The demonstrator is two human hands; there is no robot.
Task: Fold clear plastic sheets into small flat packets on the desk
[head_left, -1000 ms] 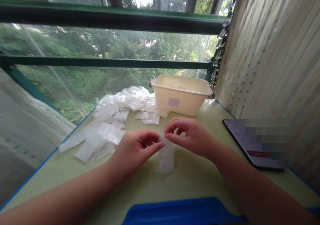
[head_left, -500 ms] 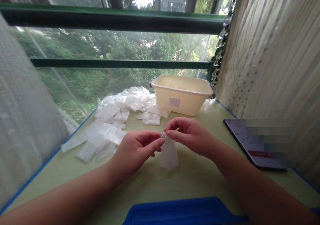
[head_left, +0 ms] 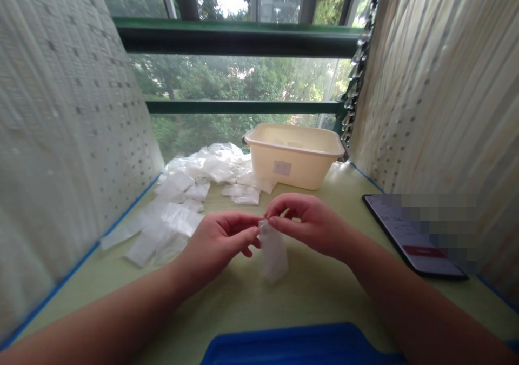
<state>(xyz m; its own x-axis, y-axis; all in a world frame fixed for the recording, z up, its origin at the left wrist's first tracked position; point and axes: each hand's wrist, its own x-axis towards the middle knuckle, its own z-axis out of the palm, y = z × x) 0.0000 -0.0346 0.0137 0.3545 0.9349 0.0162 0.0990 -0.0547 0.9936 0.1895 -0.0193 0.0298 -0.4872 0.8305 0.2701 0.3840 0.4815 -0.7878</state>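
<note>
a table with a pale green top (head_left: 324, 300) is bounded at left and right by thin blue edging (head_left: 67, 273), beside which hang pale, striped, sheer curtains (head_left: 81, 111). between the hands and the shallow blue plastic tray (head_left: 284, 346) at the near edge lies a band of tabletop; a further strip separates the right forearm from the dark, flat, rectangular device (head_left: 389, 230), its screen partly obscured by blocks. room is tighter on the left, where loose, whitish translucent plastic bags (head_left: 162, 230) lie just beyond the left hand (head_left: 219, 240), and ahead, where the cream rectangular plastic tub (head_left: 298, 165) with dark handles stands beside a heap of white plastic packets (head_left: 219, 162). the specimen, a small, narrow, translucent white plastic bag (head_left: 274, 257), hangs at the centre, between the two hands and in front of the tub. its top is creased, its sides fairly straight, its lower end slanted slightly rightward; contact with the tabletop cannot be determined. the left hand pinches its upper left corner; the right hand (head_left: 308, 221), thumb and forefinger together, clamps the top edge just beside it.
</note>
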